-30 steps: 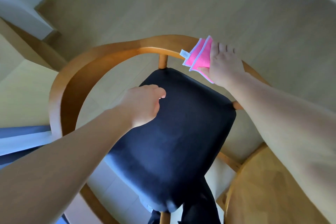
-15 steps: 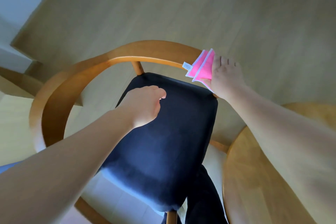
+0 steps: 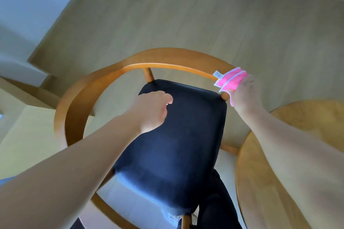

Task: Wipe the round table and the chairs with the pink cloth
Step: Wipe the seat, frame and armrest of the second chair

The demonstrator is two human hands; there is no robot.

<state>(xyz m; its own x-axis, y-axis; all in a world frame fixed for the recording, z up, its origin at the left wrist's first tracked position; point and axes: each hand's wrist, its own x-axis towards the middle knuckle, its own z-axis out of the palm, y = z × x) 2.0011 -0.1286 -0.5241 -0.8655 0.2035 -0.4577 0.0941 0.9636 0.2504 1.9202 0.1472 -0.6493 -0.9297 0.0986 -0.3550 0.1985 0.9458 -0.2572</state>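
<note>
The right hand (image 3: 243,95) is pressing the folded pink cloth (image 3: 230,80) on the curved wooden chair rail (image 3: 167,57); the cloth could be slipping off its narrow edge. The left hand (image 3: 152,109) is hovering loosely curled, holding nothing, above the dark seat cushion (image 3: 176,145).

The chair's curved rail (image 3: 167,55) is smooth wood with a warm satin sheen along its edge. Its seat (image 3: 178,145) is dark navy cloth, matt and soft-looking. The cloth (image 3: 229,81) in my right grip (image 3: 243,96) is bright pink fabric with pale stitched edges and a small white tag. The desk (image 3: 260,182) is wood with visible grain, softly glossy. The floor (image 3: 186,15) looks like pale matt wood planks.
</note>
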